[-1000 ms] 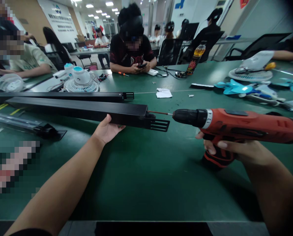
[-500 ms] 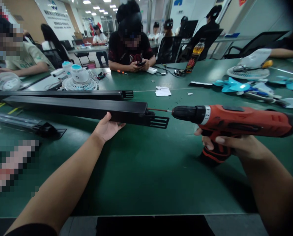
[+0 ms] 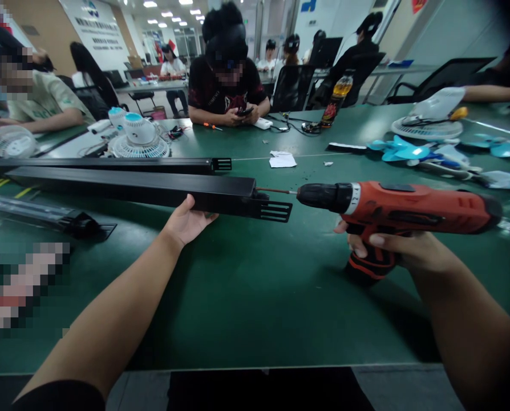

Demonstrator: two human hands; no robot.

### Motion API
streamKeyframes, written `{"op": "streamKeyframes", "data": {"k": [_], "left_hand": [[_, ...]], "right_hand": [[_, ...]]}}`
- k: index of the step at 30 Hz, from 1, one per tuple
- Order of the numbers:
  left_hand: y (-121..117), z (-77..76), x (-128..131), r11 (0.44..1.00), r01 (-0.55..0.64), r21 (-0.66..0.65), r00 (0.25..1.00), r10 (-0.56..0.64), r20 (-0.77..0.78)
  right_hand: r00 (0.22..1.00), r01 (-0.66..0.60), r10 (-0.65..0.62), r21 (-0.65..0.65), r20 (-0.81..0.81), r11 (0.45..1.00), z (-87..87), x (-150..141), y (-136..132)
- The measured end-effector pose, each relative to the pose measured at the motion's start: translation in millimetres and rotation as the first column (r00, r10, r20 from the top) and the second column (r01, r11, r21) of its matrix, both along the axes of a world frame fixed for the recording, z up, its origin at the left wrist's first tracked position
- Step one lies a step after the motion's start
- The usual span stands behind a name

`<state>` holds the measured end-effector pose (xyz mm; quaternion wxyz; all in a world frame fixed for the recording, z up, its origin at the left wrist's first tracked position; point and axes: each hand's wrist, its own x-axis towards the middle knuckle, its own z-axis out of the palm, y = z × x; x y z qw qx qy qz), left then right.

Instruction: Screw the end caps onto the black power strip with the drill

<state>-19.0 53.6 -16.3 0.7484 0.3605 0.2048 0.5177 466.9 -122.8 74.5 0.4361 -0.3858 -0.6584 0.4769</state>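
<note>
My left hand [image 3: 191, 221] is closed around the near side of a long black rectangular bar [image 3: 152, 185], close to its right end; the fingers beneath are partly hidden. A slotted black tab [image 3: 275, 211] sticks out from that end. My right hand [image 3: 387, 248] grips a red and black cordless drill [image 3: 404, 206] by its handle, pointing left. A thin long bit [image 3: 276, 190] runs from the chuck to the bar's end, its tip at or inside the end face; I cannot tell how deep.
Behind lies a second black bar [image 3: 182, 165]; a third, wrapped-looking one [image 3: 36, 212] is at left. White fan parts [image 3: 139, 134], a paper scrap [image 3: 283, 159], a drink bottle [image 3: 337, 101] and blue fan blades [image 3: 398, 149] are farther back. Across the table a person [image 3: 227, 74] holds a phone.
The drill and my right hand have shifted slightly left in view. My left hand and the bar look almost unchanged.
</note>
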Motion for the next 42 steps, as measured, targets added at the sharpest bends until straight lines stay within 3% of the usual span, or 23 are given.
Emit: {"op": "streamKeyframes", "data": {"k": [42], "left_hand": [[-3.0, 0.4, 0.7, 1.0, -0.015, 0.01, 1.0, 0.015, -0.024]], "right_hand": [[1.0, 0.018, -0.018, -0.005, 0.013, 1.0, -1.1, 0.5, -0.9]]}}
